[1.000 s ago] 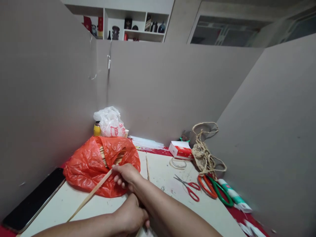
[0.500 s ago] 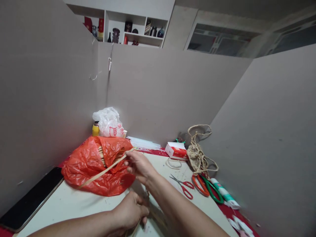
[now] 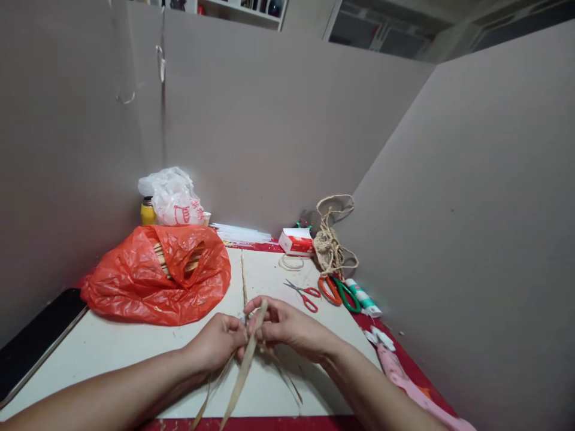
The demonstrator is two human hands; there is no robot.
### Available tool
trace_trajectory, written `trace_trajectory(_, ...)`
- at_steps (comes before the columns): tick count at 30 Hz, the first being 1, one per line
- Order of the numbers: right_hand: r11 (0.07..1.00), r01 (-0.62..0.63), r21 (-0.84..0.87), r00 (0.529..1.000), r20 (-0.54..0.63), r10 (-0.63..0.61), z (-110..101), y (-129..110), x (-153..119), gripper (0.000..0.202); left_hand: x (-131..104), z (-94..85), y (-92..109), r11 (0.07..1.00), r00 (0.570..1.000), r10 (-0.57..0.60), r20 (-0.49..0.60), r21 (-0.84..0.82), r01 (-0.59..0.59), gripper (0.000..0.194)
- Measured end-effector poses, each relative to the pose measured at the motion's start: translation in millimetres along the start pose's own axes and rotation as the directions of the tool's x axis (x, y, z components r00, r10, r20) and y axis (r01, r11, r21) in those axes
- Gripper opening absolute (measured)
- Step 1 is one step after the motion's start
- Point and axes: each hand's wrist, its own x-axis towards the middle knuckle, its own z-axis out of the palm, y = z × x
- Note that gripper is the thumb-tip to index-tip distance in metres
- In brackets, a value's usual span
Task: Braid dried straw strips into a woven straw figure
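Observation:
My left hand [image 3: 220, 341] is closed in a pinch at the base of a thin twisted straw cord [image 3: 244, 278], which points away from me over the white board. Close beside it, my right hand [image 3: 287, 326] grips a flat pale straw strip [image 3: 245, 377] between thumb and fingers. That strip hangs down toward the near edge. More loose strips [image 3: 287, 380] trail below both hands. The exact spot where cord and strips meet is partly hidden by my fingers. An open red plastic bag [image 3: 157, 299] with tan strips inside lies left of the hands.
Red-handled scissors [image 3: 305, 294] lie on the white board [image 3: 112, 371], right of the cord. Orange [image 3: 330, 291] and green handles [image 3: 348, 296], a roll [image 3: 365, 299], a rope bundle [image 3: 330, 251] and a red-white box [image 3: 296, 241] line the right. A black phone-like slab [image 3: 40, 341] lies left.
My right hand has come back from the red bag to my left hand, bringing the flat strip with it. The view has tilted down and shifted right, and the cord now shows.

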Motion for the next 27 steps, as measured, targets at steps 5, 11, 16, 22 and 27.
trace_trajectory(5, 0.994, 0.091, 0.058, 0.985, -0.15, -0.081, 7, 24, 11, 0.034, 0, -0.3, -2, 0.999, 1.0, 0.003, -0.02, 0.045, -0.002, 0.027)
trace_trajectory(11, 1.0, 0.016, -0.008, 0.969, -0.248, -0.017, 3, 23, 3, 0.027, -1, 0.3, -1, 0.996, 1.0, 0.014, -0.022, 0.087, -0.012, 0.023)
trace_trajectory(16, 1.0, -0.024, -0.007, 0.981, -0.192, 0.022, 9, 22, -9, 0.015, -1, 2.5, 0, 0.998, 1.0, -0.006, -0.028, 0.064, 0.008, 0.025)
trace_trajectory(22, 0.999, -0.01, -0.038, 0.956, -0.295, -0.002, 14, 33, -6, 0.014, 5, -1.7, -11, 0.992, 0.999, 0.039, -0.018, 0.119, -0.036, 0.023)
trace_trajectory(27, 0.998, -0.042, -0.035, 0.937, -0.348, 0.028, 12, 39, 0, 0.017, 7, -2.4, -13, 0.991, 0.999, 0.034, -0.028, 0.128, -0.03, 0.028)
